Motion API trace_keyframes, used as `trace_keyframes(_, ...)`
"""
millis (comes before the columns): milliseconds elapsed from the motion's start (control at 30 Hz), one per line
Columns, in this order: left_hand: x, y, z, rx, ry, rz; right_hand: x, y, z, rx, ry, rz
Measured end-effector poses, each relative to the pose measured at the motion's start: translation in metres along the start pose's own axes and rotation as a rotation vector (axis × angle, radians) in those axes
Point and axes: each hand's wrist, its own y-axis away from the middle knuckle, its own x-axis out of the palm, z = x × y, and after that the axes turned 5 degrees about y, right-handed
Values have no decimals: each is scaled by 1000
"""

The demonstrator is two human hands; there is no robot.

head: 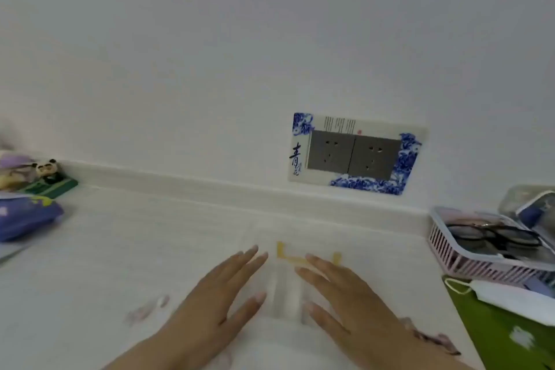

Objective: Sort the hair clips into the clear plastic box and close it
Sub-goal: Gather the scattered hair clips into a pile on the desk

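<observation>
Clear plastic box point(285, 288) blurred, outline unclear; pinkish hair clips point(145, 311) smeared; forearms cut by bottom edge.

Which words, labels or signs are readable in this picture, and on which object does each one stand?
"青": large dark brush character on the left side of the blue-and-white socket cover on the wall.
Smaller characters just below it: too blurred to read.
Thin vertical lines of writing and a small red seal mark along the cover's top: too small to read.
Purple packet at left: its print is blurred, unreadable.
</observation>
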Motion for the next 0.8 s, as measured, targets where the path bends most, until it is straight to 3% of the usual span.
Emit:
trace_keyframes(67, 8, -1, 2, 19, -85, 43, -1, 2, 6, 65, -126, 172)
trace_keyframes(433, 9, 4, 13, 48, -223, -29, 1, 3, 15, 106, -18, 154)
trace_keyframes(567, -5, 36, 43, -231, -241, -107, -3, 13, 26, 130, -23, 116)
trace_keyframes(667, -9, 62, 62, -406, -270, -59, -1, 20, 39, 123, -47, 54)
trace_keyframes(800, -6, 78, 72, -391, -183, 10, 8, 28, 57, 65, -57, -18)
